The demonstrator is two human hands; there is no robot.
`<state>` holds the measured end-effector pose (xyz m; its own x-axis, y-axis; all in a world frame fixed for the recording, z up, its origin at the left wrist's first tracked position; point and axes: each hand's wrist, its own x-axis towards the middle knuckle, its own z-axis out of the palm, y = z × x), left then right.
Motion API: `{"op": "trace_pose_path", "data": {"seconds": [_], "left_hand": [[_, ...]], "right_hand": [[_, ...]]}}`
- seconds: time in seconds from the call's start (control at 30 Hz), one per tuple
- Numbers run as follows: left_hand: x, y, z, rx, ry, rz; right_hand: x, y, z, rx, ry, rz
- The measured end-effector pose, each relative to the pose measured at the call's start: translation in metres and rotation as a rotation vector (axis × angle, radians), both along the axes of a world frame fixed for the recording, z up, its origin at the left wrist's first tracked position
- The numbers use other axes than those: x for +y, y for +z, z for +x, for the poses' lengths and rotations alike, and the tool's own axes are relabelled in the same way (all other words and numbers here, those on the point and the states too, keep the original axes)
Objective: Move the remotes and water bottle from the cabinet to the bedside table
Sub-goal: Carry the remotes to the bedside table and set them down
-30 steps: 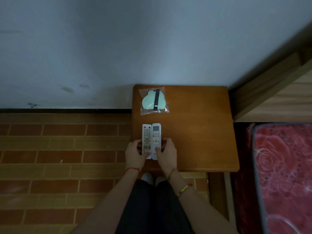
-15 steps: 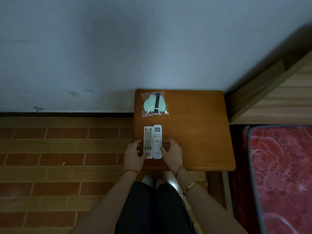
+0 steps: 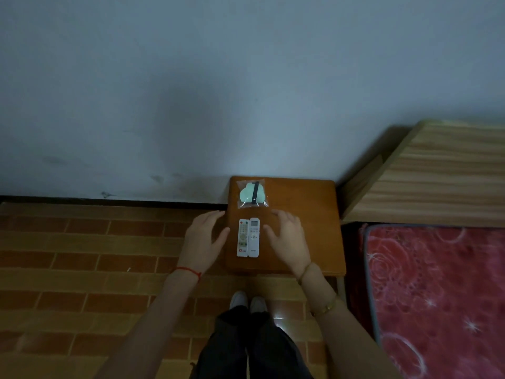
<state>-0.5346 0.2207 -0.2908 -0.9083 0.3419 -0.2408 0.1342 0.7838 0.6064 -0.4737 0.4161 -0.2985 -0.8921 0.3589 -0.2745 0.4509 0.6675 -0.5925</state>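
Note:
Two white remotes lie side by side on the wooden bedside table (image 3: 308, 214): a button-covered remote (image 3: 243, 238) on the left and an air-conditioner remote (image 3: 254, 237) with a small screen on the right. My left hand (image 3: 203, 242) hovers just left of them, over the table's left edge, fingers spread and holding nothing. My right hand (image 3: 288, 237) is raised just right of the remotes, also spread and apart from them. No water bottle or cabinet is in view.
A clear plastic bag with a mint-green cloud-shaped item (image 3: 252, 194) lies at the table's back left, beyond the remotes. A wooden headboard (image 3: 437, 173) and a red patterned mattress (image 3: 437, 296) stand to the right. A grey wall is behind; brick-pattern floor lies left.
Both hands have let go of the remotes and moved apart, now spread on either side. The remotes stay flat on the table. The view has pulled back and up.

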Motion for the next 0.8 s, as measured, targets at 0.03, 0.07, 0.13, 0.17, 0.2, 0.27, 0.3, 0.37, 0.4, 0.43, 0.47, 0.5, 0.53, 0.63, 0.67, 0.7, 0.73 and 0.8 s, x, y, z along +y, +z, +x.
{"op": "trace_pose_path", "data": {"seconds": [0.03,0.07,0.13,0.17,0.2,0.27,0.3,0.37,0.4,0.43,0.47,0.5,0.53,0.63,0.67,0.7,0.73,0.8], "left_hand": [[-0.004,0.018,0.003,0.023,-0.001,0.004],[-0.007,0.034,0.006,0.045,-0.003,0.002],[-0.016,0.062,0.013,0.068,-0.015,-0.009],[-0.021,0.074,0.018,0.063,-0.021,-0.004],[-0.026,0.084,0.023,0.055,-0.021,0.01],[-0.036,0.101,0.035,0.054,0.0,0.036],[-0.041,0.108,0.041,0.058,0.017,0.046],[-0.052,0.117,0.055,0.064,0.05,0.074],[-0.058,0.121,0.061,0.067,0.068,0.091],[-0.064,0.125,0.066,0.068,0.087,0.107],[-0.071,0.129,0.07,0.071,0.105,0.12],[-0.078,0.133,0.074,0.079,0.12,0.128],[-0.086,0.137,0.076,0.09,0.14,0.13],[-0.116,0.151,0.083,0.129,0.225,0.12],[-0.127,0.155,0.087,0.14,0.263,0.122],[-0.137,0.159,0.091,0.147,0.299,0.119],[-0.15,0.163,0.097,0.158,0.346,0.109],[-0.175,0.169,0.11,0.189,0.441,0.085]], "right_hand": [[-0.001,0.018,0.003,0.022,0.013,0.011],[-0.003,0.034,0.006,0.041,0.025,0.022],[-0.006,0.061,0.014,0.083,0.049,0.035],[-0.008,0.073,0.018,0.108,0.061,0.037],[-0.011,0.083,0.022,0.133,0.071,0.04],[-0.016,0.099,0.029,0.169,0.093,0.047],[-0.019,0.105,0.033,0.18,0.106,0.047],[-0.025,0.113,0.039,0.195,0.13,0.04],[-0.028,0.117,0.041,0.198,0.142,0.033],[-0.031,0.12,0.041,0.204,0.154,0.025],[-0.035,0.123,0.041,0.211,0.164,0.016],[-0.04,0.126,0.039,0.221,0.177,0.013],[-0.045,0.129,0.037,0.236,0.199,0.012],[-0.065,0.137,0.025,0.256,0.281,-0.003],[-0.073,0.14,0.021,0.256,0.308,-0.007],[-0.081,0.143,0.018,0.258,0.335,-0.008],[-0.094,0.145,0.013,0.256,0.376,-0.013],[-0.12,0.151,0.006,0.237,0.458,-0.015]]}}
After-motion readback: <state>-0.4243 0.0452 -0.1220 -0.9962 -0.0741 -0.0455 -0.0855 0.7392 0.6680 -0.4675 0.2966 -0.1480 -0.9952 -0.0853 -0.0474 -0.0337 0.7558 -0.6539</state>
